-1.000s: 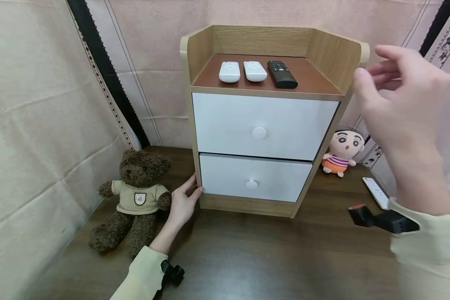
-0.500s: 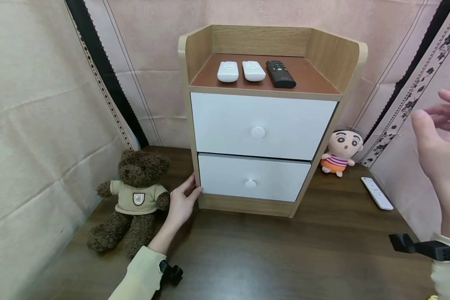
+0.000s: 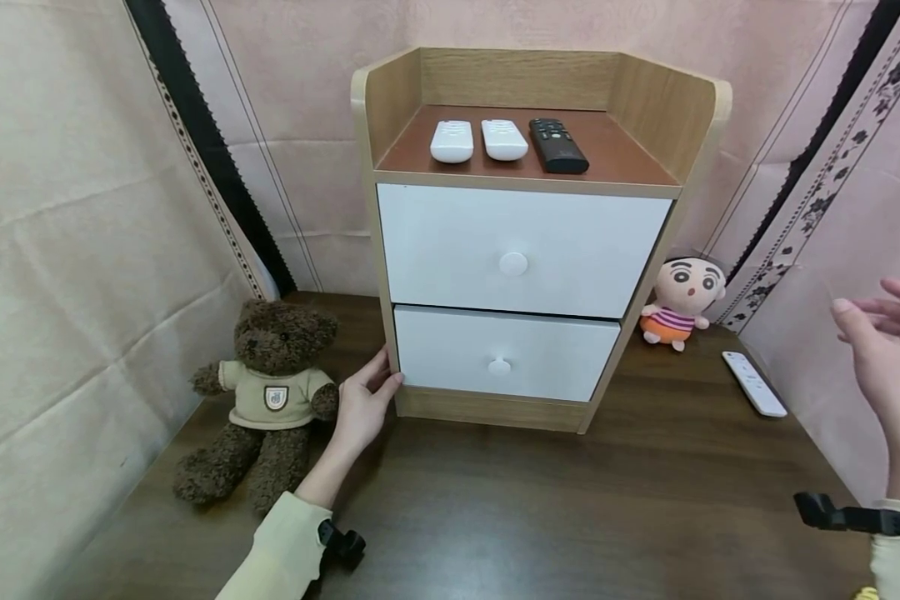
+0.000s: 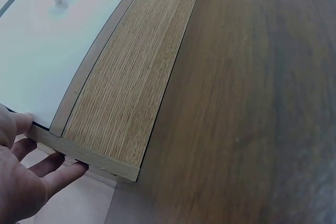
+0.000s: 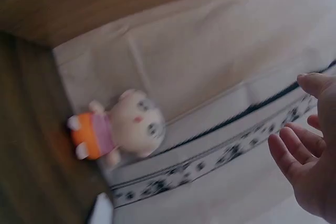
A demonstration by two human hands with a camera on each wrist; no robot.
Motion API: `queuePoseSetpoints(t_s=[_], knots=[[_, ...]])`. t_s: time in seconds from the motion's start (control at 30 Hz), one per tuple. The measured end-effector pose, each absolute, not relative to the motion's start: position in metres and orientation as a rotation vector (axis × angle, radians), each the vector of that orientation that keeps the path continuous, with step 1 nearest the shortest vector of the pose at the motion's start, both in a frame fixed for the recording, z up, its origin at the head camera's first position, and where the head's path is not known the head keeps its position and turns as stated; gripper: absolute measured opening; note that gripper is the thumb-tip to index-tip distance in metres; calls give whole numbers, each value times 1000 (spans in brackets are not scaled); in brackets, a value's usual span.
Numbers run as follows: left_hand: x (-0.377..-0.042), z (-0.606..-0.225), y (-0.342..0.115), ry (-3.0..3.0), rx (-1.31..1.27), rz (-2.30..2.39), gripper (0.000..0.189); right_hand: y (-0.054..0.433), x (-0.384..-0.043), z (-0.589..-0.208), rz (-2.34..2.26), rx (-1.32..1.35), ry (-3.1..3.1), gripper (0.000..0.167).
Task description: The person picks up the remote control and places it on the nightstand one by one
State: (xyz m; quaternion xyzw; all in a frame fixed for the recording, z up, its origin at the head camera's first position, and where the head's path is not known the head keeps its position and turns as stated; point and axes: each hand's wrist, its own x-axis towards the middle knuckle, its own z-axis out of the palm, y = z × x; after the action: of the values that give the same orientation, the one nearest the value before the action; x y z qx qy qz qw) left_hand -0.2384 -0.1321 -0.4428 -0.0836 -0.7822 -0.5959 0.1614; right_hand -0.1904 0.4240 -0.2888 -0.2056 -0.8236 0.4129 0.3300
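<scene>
A small wooden cabinet [image 3: 487, 408] with two white drawers stands on the table. My left hand [image 3: 363, 407] holds its lower left edge; in the left wrist view the thumb is on the front and the fingers [image 4: 65, 178] are against the side panel. The upper drawer [image 3: 525, 250] is pushed in, and the lower drawer [image 3: 506, 350] looks nearly flush. On the cabinet's brown top lie two white remotes [image 3: 452, 142] and a black remote [image 3: 558, 146]. My right hand [image 3: 896, 367] is in the air at the far right, fingers loosely bent, holding nothing.
A brown teddy bear [image 3: 277, 400] in a light shirt sits left of my left forearm. Right of the cabinet are a plush doll [image 3: 678, 304] in orange shorts and a white remote [image 3: 753, 383] on the table. Cloth curtains [image 3: 120, 250] enclose the sides and back.
My right hand has moved away from the cabinet's upper right side, out to the right and downward. The left hand stays at the lower left edge.
</scene>
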Motion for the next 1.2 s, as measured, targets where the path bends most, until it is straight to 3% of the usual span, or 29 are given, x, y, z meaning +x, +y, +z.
queuePoseSetpoints(t_s=[0.27, 0.57, 1.2], knots=[[-237, -444, -132, -2242, -229, -1701, 57, 459, -198, -351, 1141, -595, -2320, 78], [-238, -446, -133, -2237, -233, -1699, 57, 487, -203, -412, 1418, -688, -2242, 86], [-239, -444, -133, -2173, -239, -1805, 55, 494, -223, -466, 1140, -734, -2594, 95]])
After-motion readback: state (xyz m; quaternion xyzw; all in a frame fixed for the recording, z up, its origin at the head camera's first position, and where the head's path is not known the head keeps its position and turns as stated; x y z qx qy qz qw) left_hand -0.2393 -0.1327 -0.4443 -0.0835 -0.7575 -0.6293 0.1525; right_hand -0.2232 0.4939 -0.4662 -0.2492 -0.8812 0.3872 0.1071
